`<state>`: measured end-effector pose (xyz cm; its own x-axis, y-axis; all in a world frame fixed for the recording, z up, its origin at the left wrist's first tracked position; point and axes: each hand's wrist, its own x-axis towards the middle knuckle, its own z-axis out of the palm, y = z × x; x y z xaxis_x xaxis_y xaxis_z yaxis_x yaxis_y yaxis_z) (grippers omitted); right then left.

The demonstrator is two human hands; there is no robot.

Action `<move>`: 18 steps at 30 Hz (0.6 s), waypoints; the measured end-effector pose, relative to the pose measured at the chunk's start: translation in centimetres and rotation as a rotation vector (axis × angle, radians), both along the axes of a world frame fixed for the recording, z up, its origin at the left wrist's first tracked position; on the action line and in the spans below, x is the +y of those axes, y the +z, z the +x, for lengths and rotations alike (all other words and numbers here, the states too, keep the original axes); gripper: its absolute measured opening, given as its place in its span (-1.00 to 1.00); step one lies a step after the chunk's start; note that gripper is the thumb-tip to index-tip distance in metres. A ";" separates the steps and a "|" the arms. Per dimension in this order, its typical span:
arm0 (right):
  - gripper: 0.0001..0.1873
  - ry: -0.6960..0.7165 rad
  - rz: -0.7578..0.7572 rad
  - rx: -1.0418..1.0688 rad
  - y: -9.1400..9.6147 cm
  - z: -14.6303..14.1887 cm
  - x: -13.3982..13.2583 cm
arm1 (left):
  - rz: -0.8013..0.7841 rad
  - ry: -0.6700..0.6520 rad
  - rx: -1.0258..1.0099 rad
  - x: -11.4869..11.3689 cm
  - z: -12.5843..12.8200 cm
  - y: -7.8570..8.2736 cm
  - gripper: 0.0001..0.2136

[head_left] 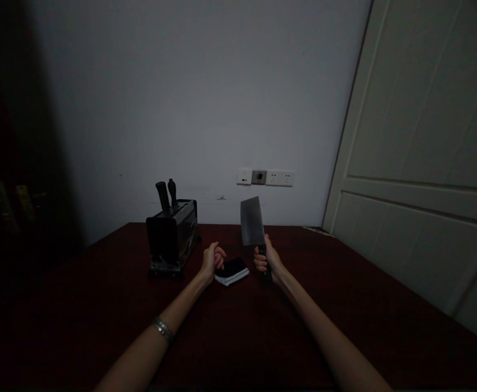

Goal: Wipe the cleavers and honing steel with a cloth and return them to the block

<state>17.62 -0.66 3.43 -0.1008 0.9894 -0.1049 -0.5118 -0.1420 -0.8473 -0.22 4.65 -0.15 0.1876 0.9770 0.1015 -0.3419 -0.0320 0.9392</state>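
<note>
My right hand (269,258) is wrapped round the black handle of a cleaver (252,222). Its broad grey blade points up, with the flat side towards me. My left hand (213,260) rests on its side with the fingers loosely curled in, and I see nothing in them. Just beside its fingers lies a folded black and white item (233,271), perhaps a cloth. To the left of that hand stands a black knife block (163,245) with clear side panels. Two black-handled tools (163,195) stick up out of its top.
All of this is on a dark red table (230,332). A pale wall (206,109) with sockets and a switch (265,177) rises behind it. A white panelled door (418,163) stands along the right side. The left side is very dark.
</note>
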 end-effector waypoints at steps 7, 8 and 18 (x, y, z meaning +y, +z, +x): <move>-0.43 -0.175 0.035 -0.144 -0.6 0.4 0.9 | 0.026 -0.042 -0.049 -1.3 0.3 2.0 -0.59; -0.43 -0.189 0.036 -0.162 -0.6 0.4 1.0 | 0.020 -0.056 -0.057 -1.4 0.4 2.2 -0.59; -0.49 -0.306 0.056 -0.224 -0.2 -0.7 2.3 | -0.222 -0.501 -0.170 -2.9 0.1 4.9 -0.38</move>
<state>16.88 1.63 3.27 0.2198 0.9749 -0.0356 -0.3244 0.0386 -0.9451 -0.08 1.74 4.73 0.6321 0.7744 -0.0272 -0.4110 0.3647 0.8355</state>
